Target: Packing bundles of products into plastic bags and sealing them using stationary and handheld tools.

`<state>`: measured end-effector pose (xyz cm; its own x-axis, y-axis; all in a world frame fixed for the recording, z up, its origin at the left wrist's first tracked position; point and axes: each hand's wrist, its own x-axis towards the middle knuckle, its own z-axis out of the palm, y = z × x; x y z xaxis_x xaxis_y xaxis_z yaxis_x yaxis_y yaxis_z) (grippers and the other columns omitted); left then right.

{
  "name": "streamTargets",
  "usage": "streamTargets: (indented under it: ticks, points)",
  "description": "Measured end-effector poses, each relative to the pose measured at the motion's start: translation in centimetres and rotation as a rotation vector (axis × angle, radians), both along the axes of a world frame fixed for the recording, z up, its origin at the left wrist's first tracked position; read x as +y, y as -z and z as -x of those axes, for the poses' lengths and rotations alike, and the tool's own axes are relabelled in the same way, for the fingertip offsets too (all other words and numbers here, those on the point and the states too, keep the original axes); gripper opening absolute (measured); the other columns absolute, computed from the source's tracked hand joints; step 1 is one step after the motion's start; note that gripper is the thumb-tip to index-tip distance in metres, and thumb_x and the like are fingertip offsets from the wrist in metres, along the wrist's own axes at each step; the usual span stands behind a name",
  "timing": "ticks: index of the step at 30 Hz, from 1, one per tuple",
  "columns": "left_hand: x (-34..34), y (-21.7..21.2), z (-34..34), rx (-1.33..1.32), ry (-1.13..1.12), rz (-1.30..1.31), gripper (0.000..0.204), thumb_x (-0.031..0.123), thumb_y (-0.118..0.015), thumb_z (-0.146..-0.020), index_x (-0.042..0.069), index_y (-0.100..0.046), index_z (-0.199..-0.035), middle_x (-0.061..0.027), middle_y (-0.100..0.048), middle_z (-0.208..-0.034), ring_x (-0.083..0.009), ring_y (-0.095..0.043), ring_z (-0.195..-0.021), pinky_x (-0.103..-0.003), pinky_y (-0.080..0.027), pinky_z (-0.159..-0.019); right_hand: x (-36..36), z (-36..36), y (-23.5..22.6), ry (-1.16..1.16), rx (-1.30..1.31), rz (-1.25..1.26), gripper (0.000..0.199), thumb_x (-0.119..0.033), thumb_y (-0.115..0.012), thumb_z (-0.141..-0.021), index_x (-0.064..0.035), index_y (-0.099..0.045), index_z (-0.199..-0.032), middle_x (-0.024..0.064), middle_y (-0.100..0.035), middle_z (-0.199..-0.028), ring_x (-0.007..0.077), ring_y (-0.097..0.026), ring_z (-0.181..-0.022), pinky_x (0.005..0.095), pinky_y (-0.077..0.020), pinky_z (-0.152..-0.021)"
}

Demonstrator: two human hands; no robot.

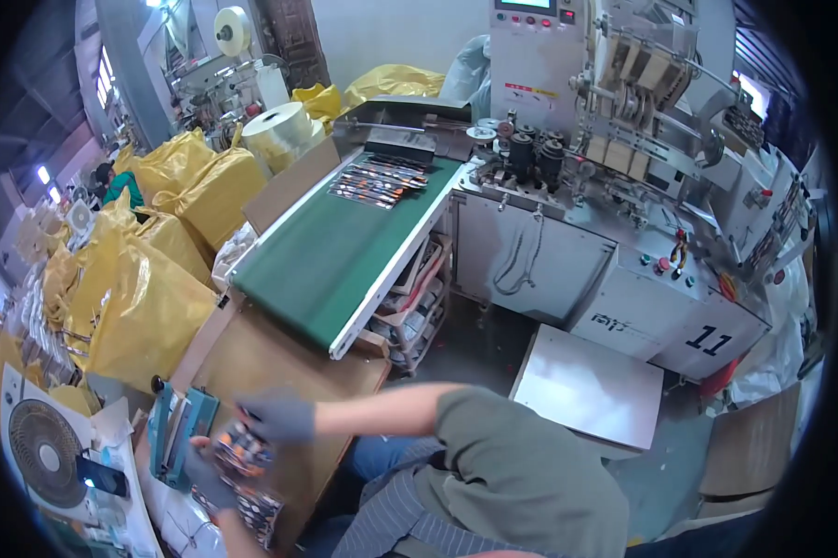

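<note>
Both hands wear grey gloves and meet at a bundle of small printed packets (242, 450), orange, black and white, above the brown board. My left hand (214, 476) is closed on the bundle's near left side. From above, my right hand (277, 418) grips its far end, the fingers partly smeared by motion. More packets of the same print lie in a pile (259, 516) beside my left wrist. Just left of the hands stands a teal hand-operated bag sealer (179, 433).
A green conveyor belt (330, 251) carries a row of packets (379, 179) out of a packing machine (540, 223). The brown board (330, 381) lies below its end. Yellow sacks (145, 302) crowd the left. A fan (45, 452) and phone (101, 476) sit lower left; a white platform (588, 386) stands right.
</note>
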<state>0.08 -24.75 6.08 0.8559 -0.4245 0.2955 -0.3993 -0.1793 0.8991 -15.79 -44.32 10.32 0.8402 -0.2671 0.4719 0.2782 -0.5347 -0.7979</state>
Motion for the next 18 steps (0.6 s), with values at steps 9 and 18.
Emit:
streamTargets:
  ticks: [9,18]
  points:
    - [-1.4,-9.2,0.9,-0.610,-0.143,-0.645,0.026,0.024,-0.050,-0.084,0.005,-0.065,-0.092,-0.0189,-0.064,-0.090,-0.0356,-0.060,-0.082,-0.044,-0.045,-0.072,-5.5,-8.4,-5.3,0.148,0.128,0.380,0.013,-0.018,-0.060,-0.073,-0.0100,-0.060,-0.083,0.0151,-0.062,-0.077,0.0348,-0.060,-0.074,0.0415,-0.0478,-0.067]
    - [-0.1,-10.2,0.8,-0.203,0.094,-0.478,0.024,0.015,-0.051,-0.083,-0.003,-0.064,-0.092,-0.0129,-0.064,-0.067,-0.0144,-0.059,-0.050,-0.030,-0.048,-0.056,-7.7,-9.0,-7.2,-0.259,0.684,0.065,0.018,-0.012,-0.059,-0.082,-0.0001,-0.055,-0.095,0.0043,-0.058,-0.082,0.0114,-0.054,-0.077,0.0266,-0.0448,-0.070]
